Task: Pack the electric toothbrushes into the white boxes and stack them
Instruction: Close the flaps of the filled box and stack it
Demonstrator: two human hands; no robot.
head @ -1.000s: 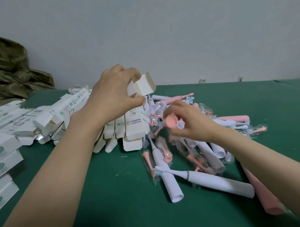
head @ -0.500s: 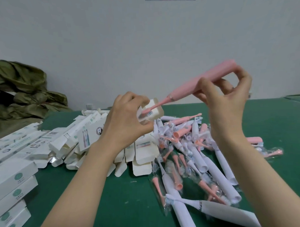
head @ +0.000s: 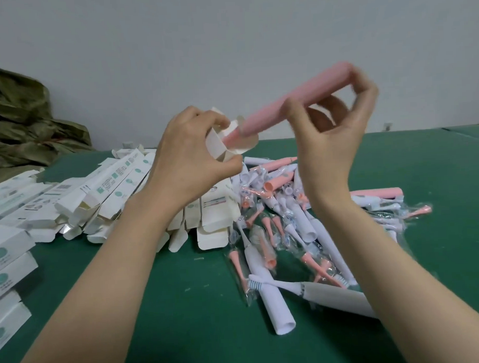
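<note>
My left hand (head: 188, 158) grips an open white box (head: 226, 143) at its mouth, held up above the green table (head: 183, 305). My right hand (head: 331, 129) pinches a pink electric toothbrush (head: 284, 106) by its thick handle end. The brush slants down to the left, and its head end is inside the box's open flaps. A heap of white and pink toothbrushes (head: 294, 233), some with brush heads in clear bags, lies on the table under my right arm.
A pile of open white boxes (head: 106, 202) lies left of the heap. Closed white boxes (head: 7, 260) are stacked at the left edge. Olive cloth (head: 21, 121) is bunched at the back left against the grey wall.
My right hand lifted the pink toothbrush from the heap and pushed its head end further into the box that my left hand holds. Both hands rose slightly.
</note>
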